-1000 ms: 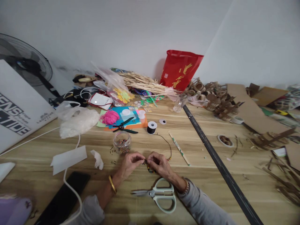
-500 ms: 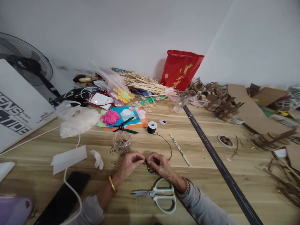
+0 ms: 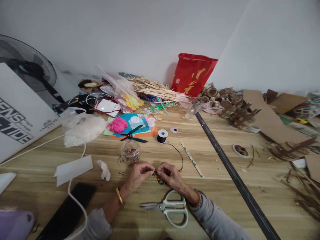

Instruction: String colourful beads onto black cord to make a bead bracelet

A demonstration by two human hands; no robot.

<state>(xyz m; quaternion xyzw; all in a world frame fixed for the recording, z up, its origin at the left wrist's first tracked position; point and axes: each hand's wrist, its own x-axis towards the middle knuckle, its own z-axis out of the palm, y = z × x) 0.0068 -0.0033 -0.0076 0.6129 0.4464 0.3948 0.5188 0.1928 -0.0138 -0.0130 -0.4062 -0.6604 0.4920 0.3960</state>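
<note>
My left hand (image 3: 138,175) and my right hand (image 3: 171,175) meet over the wooden table (image 3: 212,160), fingertips pinched together on a string of small coloured beads (image 3: 160,181). A thin black cord (image 3: 178,153) runs from the beads up to a black thread spool (image 3: 162,135). A small clear jar of beads (image 3: 130,151) stands just beyond my left hand. Pale green scissors (image 3: 170,208) lie on the table right below my wrists.
A black phone (image 3: 67,211) with a white cable lies near left. Black pliers (image 3: 132,135) rest on coloured paper beside pink yarn (image 3: 117,125). A red bag (image 3: 191,74), sticks, a glass (image 3: 192,110) stand at the back. Cardboard scraps (image 3: 275,123) crowd the right, past a black strip (image 3: 232,173).
</note>
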